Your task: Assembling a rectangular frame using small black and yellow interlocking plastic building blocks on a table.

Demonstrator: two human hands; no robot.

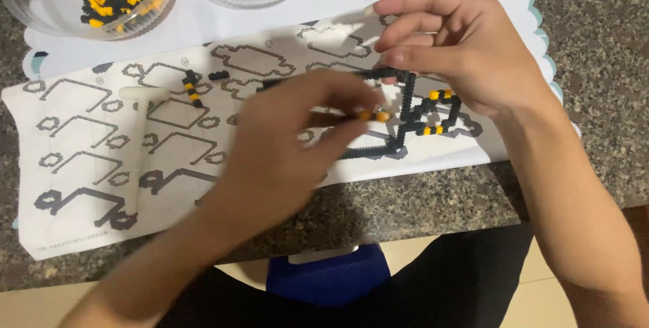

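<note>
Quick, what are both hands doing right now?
Left hand: blurred, fingers pinched on a thin black-and-orange brick strip.
Right hand: fingers closed on the top of the black brick frame.

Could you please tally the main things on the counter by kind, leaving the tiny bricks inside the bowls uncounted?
Clear bowls: 3
Printed instruction sheets: 1
White tools: 1
Black-and-yellow brick models held in the hands: 1
Small loose brick pieces lying on the sheet: 2
Total: 8
</note>
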